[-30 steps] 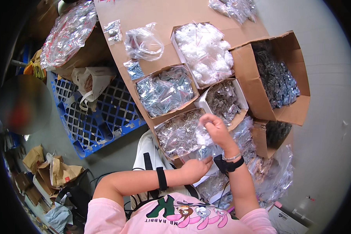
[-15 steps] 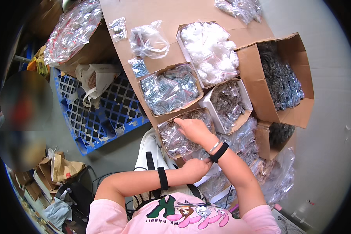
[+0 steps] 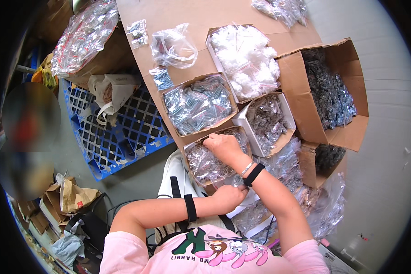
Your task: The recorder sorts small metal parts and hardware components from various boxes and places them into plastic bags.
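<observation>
My right hand (image 3: 224, 148) reaches into a cardboard box (image 3: 248, 137) of small clear bags with brownish pieces (image 3: 204, 163). Its fingers are curled down among the bags; whatever they pinch is hidden. At the near edge of that box, my left hand (image 3: 230, 199) is closed, just below the right wrist. Clear plastic shows beside its fingers, but I cannot make out what it holds. Directly beyond stands a box of bagged bluish screws (image 3: 198, 105). To the right is a white box of greyish bagged parts (image 3: 266, 119).
Farther back are a box of white bagged pieces (image 3: 246, 59), an empty-looking clear bag (image 3: 173, 48) and a small screw packet (image 3: 161, 78). A tall carton of dark metallic parts (image 3: 329, 96) stands right. Loose clear bags (image 3: 322, 210) lie nearer. A blue pallet (image 3: 118, 132) is left.
My right hand's fingers have curled down into the bags, where the index finger was stretched out before. My left hand has barely moved.
</observation>
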Demonstrator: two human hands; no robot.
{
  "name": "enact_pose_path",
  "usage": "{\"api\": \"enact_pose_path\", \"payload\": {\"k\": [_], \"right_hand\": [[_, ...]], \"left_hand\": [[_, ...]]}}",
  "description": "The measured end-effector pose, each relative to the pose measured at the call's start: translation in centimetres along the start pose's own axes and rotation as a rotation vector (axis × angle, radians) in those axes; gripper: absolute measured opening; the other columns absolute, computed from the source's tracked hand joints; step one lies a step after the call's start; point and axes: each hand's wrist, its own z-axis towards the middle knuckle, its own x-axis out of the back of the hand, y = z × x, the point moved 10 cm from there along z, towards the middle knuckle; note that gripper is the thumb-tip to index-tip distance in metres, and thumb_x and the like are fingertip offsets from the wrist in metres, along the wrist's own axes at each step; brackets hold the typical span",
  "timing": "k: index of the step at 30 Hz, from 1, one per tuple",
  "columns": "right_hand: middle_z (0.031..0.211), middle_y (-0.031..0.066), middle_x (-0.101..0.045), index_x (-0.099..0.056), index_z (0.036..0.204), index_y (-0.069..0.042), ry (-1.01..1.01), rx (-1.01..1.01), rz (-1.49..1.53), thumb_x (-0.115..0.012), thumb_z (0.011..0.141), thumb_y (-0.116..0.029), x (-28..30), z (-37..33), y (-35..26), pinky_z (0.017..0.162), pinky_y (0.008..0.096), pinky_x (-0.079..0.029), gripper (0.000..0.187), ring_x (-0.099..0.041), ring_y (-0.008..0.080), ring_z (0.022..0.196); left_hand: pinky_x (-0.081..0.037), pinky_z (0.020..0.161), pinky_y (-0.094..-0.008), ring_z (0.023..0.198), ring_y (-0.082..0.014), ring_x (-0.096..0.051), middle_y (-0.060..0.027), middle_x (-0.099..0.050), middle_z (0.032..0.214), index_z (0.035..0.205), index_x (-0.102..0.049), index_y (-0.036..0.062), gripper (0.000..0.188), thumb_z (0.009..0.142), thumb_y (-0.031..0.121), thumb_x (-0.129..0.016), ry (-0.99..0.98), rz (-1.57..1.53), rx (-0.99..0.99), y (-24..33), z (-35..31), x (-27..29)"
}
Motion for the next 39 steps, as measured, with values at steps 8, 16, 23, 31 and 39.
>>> {"api": "enact_pose_path", "payload": {"k": [8, 16, 23, 31, 39], "right_hand": [[0.078, 0.0061, -0.064, -0.068, 0.088, -0.012, 0.125, -0.17, 0.323, -0.069, 0.086, -0.017, 6.7, -1.4, 1.1, 0.06, 0.0347, -0.05, 0.006, -0.065, 0.0245, 0.068], [0.084, -0.0051, -0.06, -0.06, 0.115, -0.007, 0.358, -0.71, 1.828, -0.064, 0.098, -0.023, 11.0, -14.6, 2.2, 0.064, 0.0182, -0.047, 0.023, -0.056, 0.0012, 0.071], [0.093, -0.0015, -0.063, -0.059, 0.12, -0.008, 0.534, -1.068, 1.89, -0.054, 0.102, -0.028, 6.1, -24.5, -1.0, 0.064, 0.0207, -0.052, 0.027, -0.062, 0.0057, 0.076], [0.1, 0.0058, -0.066, -0.061, 0.111, -0.006, 0.781, -1.245, 2.222, -0.053, 0.099, -0.018, -0.9, -28.4, -1.9, 0.069, 0.0335, -0.057, 0.018, -0.066, 0.0166, 0.091], [0.123, 0.0068, -0.056, -0.045, 0.139, -0.008, 1.173, -1.272, 2.083, -0.046, 0.097, -0.011, 0.7, -27.4, -1.4, 0.085, 0.0365, -0.051, 0.042, -0.057, 0.0174, 0.103]], "left_hand": [[-0.057, 0.061, -0.0424, 0.069, -0.0326, -0.069, -0.0129, -0.06, 0.128, 0.134, -0.052, -0.0003, 0.068, 0.07, 0.011, -0.073, 0.056, -0.01, -0.014, 0.2, -0.2, 1.4], [-0.055, 0.075, -0.0495, 0.085, -0.039, -0.068, -0.0186, -0.063, 0.124, 0.126, -0.058, 0.0055, 0.054, 0.072, -0.002, -0.055, 0.053, -0.206, 0.041, -0.2, 1.4, 5.0], [-0.052, 0.086, -0.0407, 0.115, -0.0386, -0.059, -0.0191, -0.051, 0.141, 0.133, -0.054, 0.0029, 0.06, 0.073, -0.002, -0.058, 0.143, -0.368, -0.133, 0.7, 2.9, 6.7], [-0.055, 0.076, -0.0395, 0.104, -0.0367, -0.066, -0.0148, -0.042, 0.151, 0.14, -0.048, 0.0, 0.07, 0.07, -0.007, -0.053, -0.077, -0.285, -0.062, 4.3, 3.4, 5.3], [-0.057, 0.074, -0.0433, 0.09, -0.0404, -0.068, -0.0178, -0.042, 0.15, 0.139, -0.045, -0.0044, 0.07, 0.07, -0.009, -0.052, 0.014, -0.158, -0.212, 6.5, 3.9, 4.8]]}}
